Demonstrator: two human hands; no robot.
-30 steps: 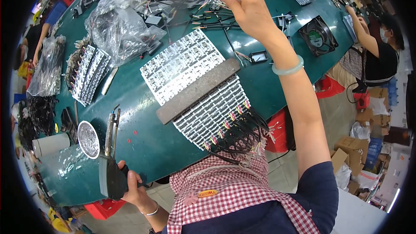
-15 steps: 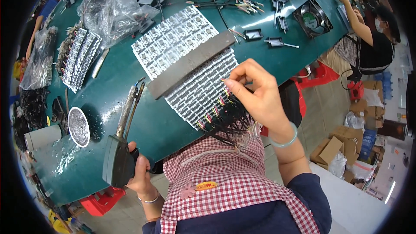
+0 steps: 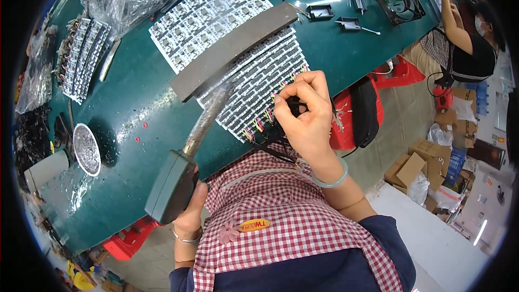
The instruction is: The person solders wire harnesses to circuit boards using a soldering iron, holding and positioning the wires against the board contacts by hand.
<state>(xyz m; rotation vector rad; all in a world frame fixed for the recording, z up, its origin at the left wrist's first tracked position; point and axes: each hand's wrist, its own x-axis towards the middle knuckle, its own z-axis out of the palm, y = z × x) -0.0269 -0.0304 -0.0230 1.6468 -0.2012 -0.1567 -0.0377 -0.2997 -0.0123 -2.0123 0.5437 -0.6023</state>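
Note:
My left hand (image 3: 190, 213) grips the dark green handle of a soldering gun (image 3: 168, 186). The gun's long metal nozzle slants up to the left edge of a white circuit board panel (image 3: 265, 73), near a grey-brown bar (image 3: 235, 48) that lies across the boards. At the panel's right edge my right hand (image 3: 307, 121) is closed in a pinch among thin coloured wires (image 3: 259, 125). What exactly sits between its fingertips is too small to make out. Black cables hang from these wires over the table's front edge.
A round dish (image 3: 87, 150) of silvery material stands at the left, beside a white roll (image 3: 47, 170). Curved board strips (image 3: 85, 59) and a clear plastic bag (image 3: 127, 2) lie farther back. Black trays (image 3: 320, 12) and a fan (image 3: 398, 0) are at the far right. A co-worker (image 3: 467, 43) sits beyond.
My left hand has brought the soldering gun right and up, so its nozzle now reaches the panel. The right hand has shifted slightly left and down along the wired edge. The whole view has tilted.

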